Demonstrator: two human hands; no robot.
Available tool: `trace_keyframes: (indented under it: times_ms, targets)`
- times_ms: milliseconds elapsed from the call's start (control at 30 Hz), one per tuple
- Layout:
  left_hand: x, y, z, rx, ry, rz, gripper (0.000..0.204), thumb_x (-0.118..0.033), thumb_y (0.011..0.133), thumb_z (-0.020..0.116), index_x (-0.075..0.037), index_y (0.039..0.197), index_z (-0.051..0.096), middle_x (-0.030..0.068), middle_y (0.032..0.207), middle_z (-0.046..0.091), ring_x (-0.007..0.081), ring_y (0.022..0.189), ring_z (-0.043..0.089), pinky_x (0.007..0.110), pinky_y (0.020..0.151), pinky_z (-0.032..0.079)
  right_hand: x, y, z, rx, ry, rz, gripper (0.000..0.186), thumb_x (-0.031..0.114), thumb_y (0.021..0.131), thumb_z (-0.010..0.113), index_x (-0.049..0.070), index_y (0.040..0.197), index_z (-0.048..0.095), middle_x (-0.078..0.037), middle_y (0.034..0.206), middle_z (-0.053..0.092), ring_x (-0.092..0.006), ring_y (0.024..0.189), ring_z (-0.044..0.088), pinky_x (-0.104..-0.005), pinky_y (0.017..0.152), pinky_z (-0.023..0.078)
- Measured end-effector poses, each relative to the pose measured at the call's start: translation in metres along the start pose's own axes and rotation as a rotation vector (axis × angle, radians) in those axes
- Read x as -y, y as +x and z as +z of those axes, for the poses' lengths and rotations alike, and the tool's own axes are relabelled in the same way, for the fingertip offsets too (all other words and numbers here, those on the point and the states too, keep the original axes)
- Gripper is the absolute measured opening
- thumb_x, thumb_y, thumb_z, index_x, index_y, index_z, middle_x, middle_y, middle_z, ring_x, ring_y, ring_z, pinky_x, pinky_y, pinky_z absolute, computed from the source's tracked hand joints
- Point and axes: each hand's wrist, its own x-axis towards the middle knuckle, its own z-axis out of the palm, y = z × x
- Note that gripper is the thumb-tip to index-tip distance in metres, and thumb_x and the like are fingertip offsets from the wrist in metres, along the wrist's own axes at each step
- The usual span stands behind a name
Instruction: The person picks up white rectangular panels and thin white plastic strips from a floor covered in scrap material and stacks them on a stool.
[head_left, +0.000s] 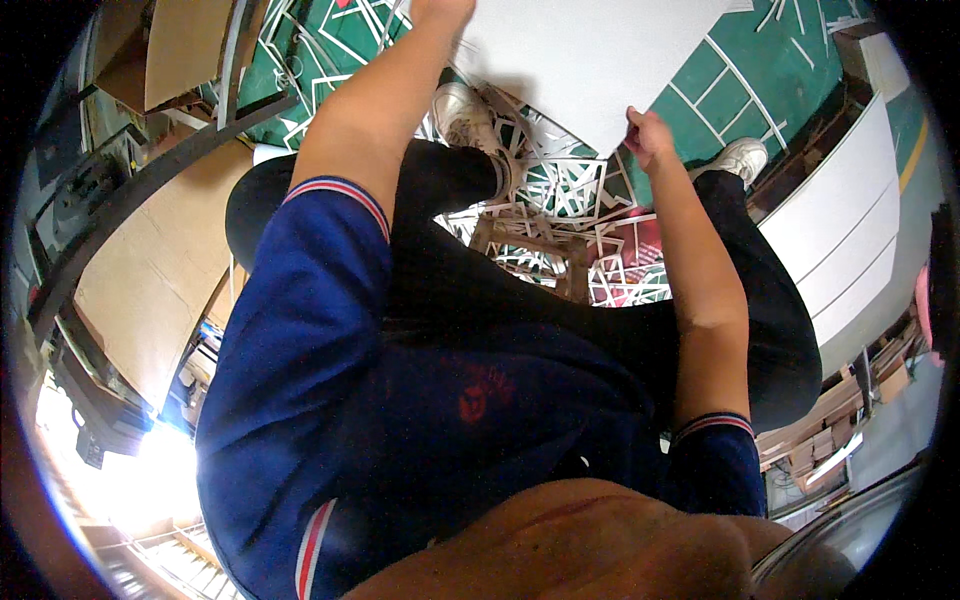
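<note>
A large white board [590, 60] tilts in front of me at the top, cut off by the upper edge of the view. My right hand [650, 138] grips its near right edge, thumb and curled fingers closed on it. Beside its left edge is my left hand [443, 8], mostly beyond the top of the picture, its fingers hidden. Below the board, between my feet, lies a heap of thin white strips [570, 185].
More strips and frame-like cutouts [725, 90] litter the green floor [690, 75]. A low wooden stool [535, 250] is between my legs. White panels [845, 215] are stacked on the right. Brown cardboard [150, 260] and a curved dark metal bar [110, 210] stand on the left.
</note>
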Motion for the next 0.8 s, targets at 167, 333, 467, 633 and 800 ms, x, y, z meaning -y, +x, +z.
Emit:
trace_keyframes:
  times_ms: [167,333,467,633,800]
  targets:
    - [0.011,-0.022,0.042,0.230,-0.147,0.228,0.027,-0.032,0.068,0.059,-0.006,0.072,0.061,0.0108,0.068,0.063,0.0283,0.068,0.060,0.038,0.066,0.047,0.011,0.005,-0.022,0.076,-0.030,-0.104,0.026,0.021,0.084,0.057,0.012,0.063,0.043,0.002,0.054,0.040,-0.0100,0.045,0.035,-0.0277,0.042,0.027]
    - [0.003,-0.017,0.034,0.249,-0.079,0.398,0.026,-0.030,0.065,0.059,-0.005,0.067,0.061,0.0093,0.057,0.059,0.0232,0.057,0.058,0.036,0.060,0.047,0.010,0.011,-0.016,0.087,0.201,-0.049,0.025,0.017,0.083,0.058,0.011,0.063,0.044,0.002,0.051,0.034,-0.0102,0.047,0.031,-0.0276,0.045,0.024]
    - [0.017,0.010,0.027,0.459,-0.062,0.338,0.025,-0.029,0.064,0.060,-0.004,0.065,0.060,0.0088,0.053,0.058,0.0193,0.050,0.057,0.032,0.056,0.048,0.019,0.010,-0.002,0.045,0.177,0.004,0.023,0.017,0.082,0.059,0.010,0.065,0.046,0.002,0.053,0.037,-0.0112,0.046,0.033,-0.0282,0.044,0.026]
    - [0.052,0.000,0.041,0.489,-0.057,0.327,0.020,-0.024,0.064,0.061,-0.004,0.064,0.057,0.0073,0.054,0.058,0.0170,0.048,0.057,0.030,0.052,0.048,0.039,0.007,0.013,-0.041,0.170,-0.104,0.022,0.015,0.081,0.061,0.009,0.066,0.046,0.000,0.054,0.043,-0.0121,0.043,0.036,-0.0289,0.039,0.026]
    - [0.041,-0.016,0.050,0.410,-0.270,0.269,0.012,-0.015,0.067,0.060,-0.006,0.063,0.054,0.0042,0.052,0.054,0.0155,0.043,0.052,0.030,0.044,0.044,0.037,0.040,-0.015,-0.248,0.085,-0.237,0.017,0.013,0.080,0.063,0.000,0.085,0.053,-0.008,0.073,0.055,-0.0126,0.058,0.050,-0.0277,0.046,0.037]
